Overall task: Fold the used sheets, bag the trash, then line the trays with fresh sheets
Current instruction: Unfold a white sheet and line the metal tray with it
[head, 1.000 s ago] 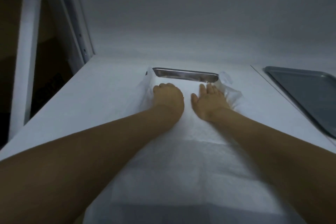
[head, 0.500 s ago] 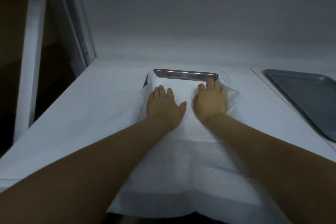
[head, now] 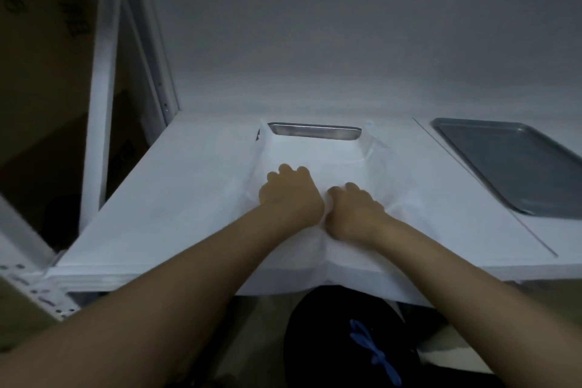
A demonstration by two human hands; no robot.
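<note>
The left hand (head: 291,195) and right hand (head: 354,209) are seen bare, as are the forearms (head: 189,287). At the near centre a black garment (head: 330,340) is worn, marked by a blue cord (head: 374,353) tied in a bow.

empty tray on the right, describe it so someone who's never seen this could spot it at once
Start from the long white table and go to its right end. The empty tray lies flat there, dark grey. Unlike the middle tray, which a sheet covers except for its shiny far rim, this one is bare.
</note>
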